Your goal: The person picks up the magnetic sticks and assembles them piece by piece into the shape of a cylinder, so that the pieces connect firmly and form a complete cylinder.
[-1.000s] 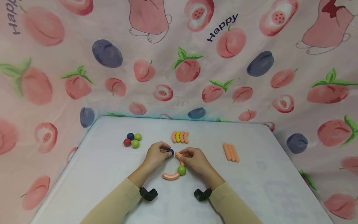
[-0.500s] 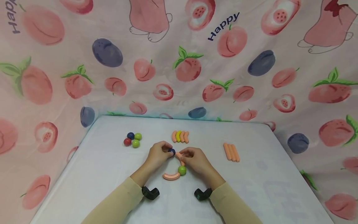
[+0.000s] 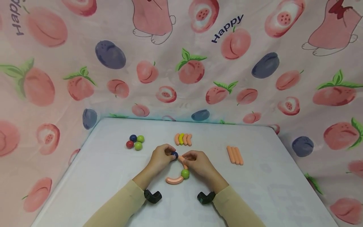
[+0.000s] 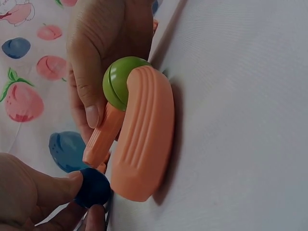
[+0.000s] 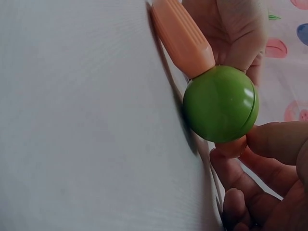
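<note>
Nearer my right hand (image 3: 199, 161) than a second ago, my left hand (image 3: 160, 157) is bringing a dark blue ball (image 4: 94, 187) close to the free end of an upper curved piece (image 4: 103, 137); my right hand is holding its place. Both hands are staying apart from each other: thumb and fingers of the left are pinching the dark blue ball, those of the right are pinching the upper curved piece. I cannot tell whether ball and piece are touching.

On my side of the right fingers, a green ball (image 5: 220, 104) is sitting against the upper curved piece's other end. Touching that ball, a lower curved piece (image 3: 174, 180) is lying on the worktop (image 3: 255, 179), between my hands and nearer to me.

Beyond my left hand and further left, a second blue ball (image 3: 133, 138), a red ball (image 3: 129, 144) and two more green balls (image 3: 138, 146) are clustering. Straight beyond both hands, three orange curved pieces (image 3: 185, 139) and a yellow piece (image 3: 181, 139) are lying in a row. Well to the right of my right hand, three straight sticks (image 3: 235, 155) are resting side by side.
</note>
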